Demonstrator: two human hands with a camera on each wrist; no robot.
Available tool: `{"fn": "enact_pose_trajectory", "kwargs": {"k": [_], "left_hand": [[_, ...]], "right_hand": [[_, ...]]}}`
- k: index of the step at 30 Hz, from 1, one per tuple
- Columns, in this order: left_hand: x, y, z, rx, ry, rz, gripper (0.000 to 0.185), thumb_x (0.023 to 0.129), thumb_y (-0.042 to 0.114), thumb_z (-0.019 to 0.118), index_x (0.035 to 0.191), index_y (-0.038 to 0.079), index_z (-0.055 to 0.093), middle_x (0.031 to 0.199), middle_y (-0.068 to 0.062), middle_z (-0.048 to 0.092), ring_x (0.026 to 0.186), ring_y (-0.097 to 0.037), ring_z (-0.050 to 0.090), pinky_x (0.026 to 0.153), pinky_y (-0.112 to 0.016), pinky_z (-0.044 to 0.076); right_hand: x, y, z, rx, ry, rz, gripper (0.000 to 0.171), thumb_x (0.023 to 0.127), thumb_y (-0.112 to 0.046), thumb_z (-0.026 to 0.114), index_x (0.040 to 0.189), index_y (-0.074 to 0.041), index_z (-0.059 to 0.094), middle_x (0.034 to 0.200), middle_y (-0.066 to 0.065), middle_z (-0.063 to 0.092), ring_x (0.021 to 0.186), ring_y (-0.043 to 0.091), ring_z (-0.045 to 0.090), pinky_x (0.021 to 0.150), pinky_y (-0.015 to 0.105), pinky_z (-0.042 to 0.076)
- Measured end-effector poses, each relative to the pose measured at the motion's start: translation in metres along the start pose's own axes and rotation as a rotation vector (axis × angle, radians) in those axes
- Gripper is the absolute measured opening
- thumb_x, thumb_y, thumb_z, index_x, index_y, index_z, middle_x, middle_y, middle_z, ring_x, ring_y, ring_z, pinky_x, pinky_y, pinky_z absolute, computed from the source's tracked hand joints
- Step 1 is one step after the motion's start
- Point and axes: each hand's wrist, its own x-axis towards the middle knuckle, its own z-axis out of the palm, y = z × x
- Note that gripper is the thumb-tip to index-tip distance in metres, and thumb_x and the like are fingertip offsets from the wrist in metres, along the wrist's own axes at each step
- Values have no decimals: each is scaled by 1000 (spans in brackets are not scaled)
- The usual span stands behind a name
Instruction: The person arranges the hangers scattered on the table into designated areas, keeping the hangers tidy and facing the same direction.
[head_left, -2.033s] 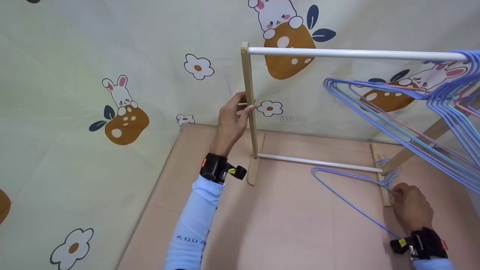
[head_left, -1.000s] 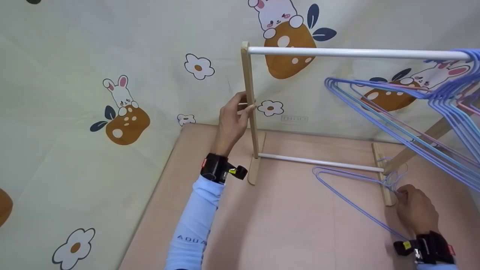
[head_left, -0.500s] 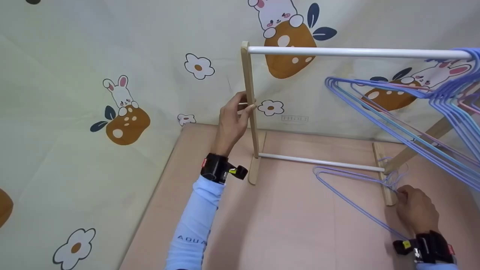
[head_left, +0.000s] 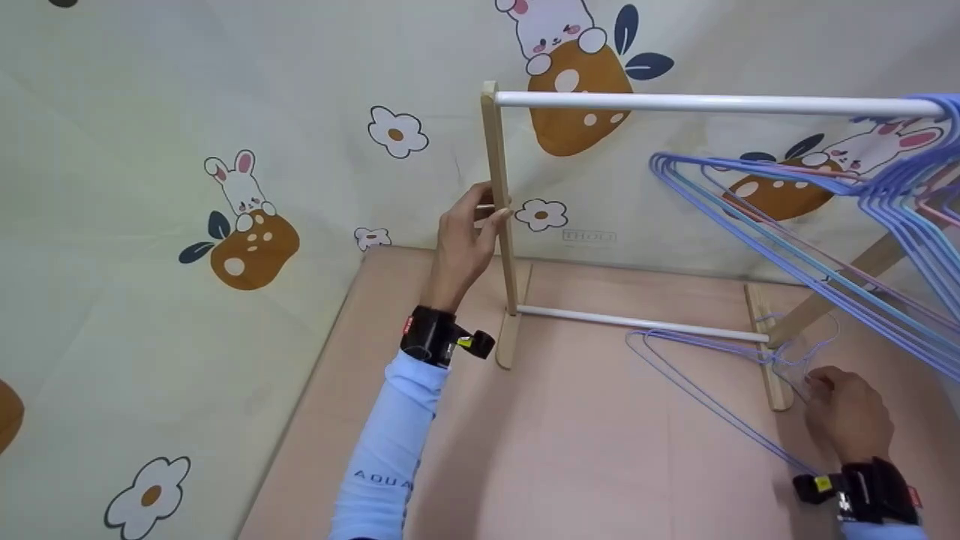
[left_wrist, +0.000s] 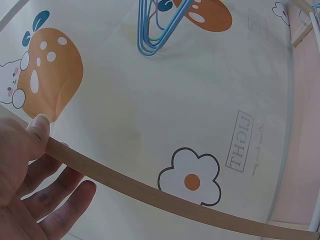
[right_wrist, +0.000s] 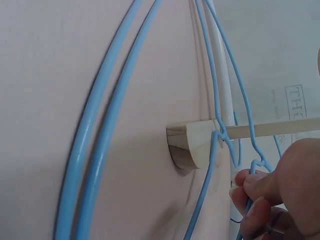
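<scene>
My left hand (head_left: 465, 244) pinches the upright wooden post (head_left: 493, 142) of a small clothes rack, thumb on the near side and fingers behind. Low at the rack's right end, my right hand (head_left: 855, 420) pinches a blue hanger near its twisted neck (right_wrist: 257, 164). A second blue hanger lies close beside it, its neck (right_wrist: 222, 134) overlapping the rack's right wooden foot (right_wrist: 197, 145) in the right wrist view. The long arms of the two hangers run nearly parallel over the pink surface, slightly apart.
Several blue, turquoise and pink hangers (head_left: 900, 184) hang bunched at the right of the white top rod (head_left: 712, 103). A white lower bar (head_left: 637, 322) joins the two feet. Behind stands a wall covering (head_left: 322, 195) printed with rabbits, beyond the pink tabletop (head_left: 585, 450).
My right hand has moved a little to the right with its hanger, and the two low hangers show more separately. My left hand stays on the post.
</scene>
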Motion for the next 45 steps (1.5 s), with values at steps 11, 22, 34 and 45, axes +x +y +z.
{"fn": "enact_pose_trajectory", "kwargs": {"k": [11,22,34,45], "left_hand": [[0,0,0,7,5,6,29,94,19,57,120,7,56,104,-2,60,94,-14,61,74,-21,53],[1,2,1,-11,8,-5,27,93,10,59,120,7,56,103,-2,61,93,-14,61,74,-21,53],[0,1,-1,-22,0,8,28,94,18,58,119,7,56,104,-8,61,93,-14,61,75,-23,54],[-1,1,0,-17,4,-14,29,93,12,58,121,6,55,104,-3,61,94,-14,61,75,-22,53]], "right_hand": [[-5,1,-7,-16,-21,44,31,84,-7,54,112,5,56,106,29,55,84,46,53,54,52,42],[-13,-4,-18,-9,-11,67,24,90,-11,54,108,5,58,100,26,55,83,42,53,56,52,43],[-20,-15,-27,-22,89,10,22,90,-8,52,103,8,58,93,25,55,77,38,52,56,43,39],[-19,-30,-32,-42,133,-23,16,88,-3,55,100,7,60,92,24,56,76,37,52,55,41,39]]}}
